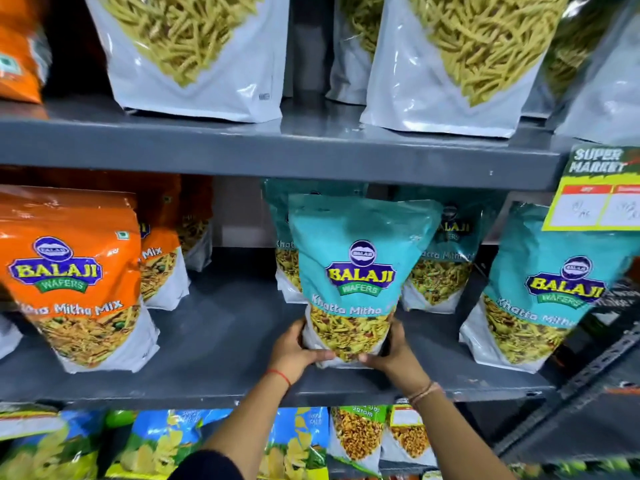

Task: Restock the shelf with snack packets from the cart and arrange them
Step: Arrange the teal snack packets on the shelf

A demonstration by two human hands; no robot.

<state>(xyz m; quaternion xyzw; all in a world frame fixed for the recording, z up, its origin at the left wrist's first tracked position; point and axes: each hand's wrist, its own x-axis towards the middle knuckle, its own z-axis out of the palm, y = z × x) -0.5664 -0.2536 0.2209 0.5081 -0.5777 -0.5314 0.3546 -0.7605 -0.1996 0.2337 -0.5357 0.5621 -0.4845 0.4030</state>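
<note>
Left hand (pixel 294 353) and right hand (pixel 393 355) grip the bottom corners of the upright teal Khatta Mitha packet (pixel 356 258), squarely between them at the middle shelf (pixel 221 327)'s near part, long axis vertical.

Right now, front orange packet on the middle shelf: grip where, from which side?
Probably low on the orange packet, both side edges, from the front, as the left hand and right hand hold the teal packet. It stands on its base near the front of the shelf, bulky below, flat on top.
</note>
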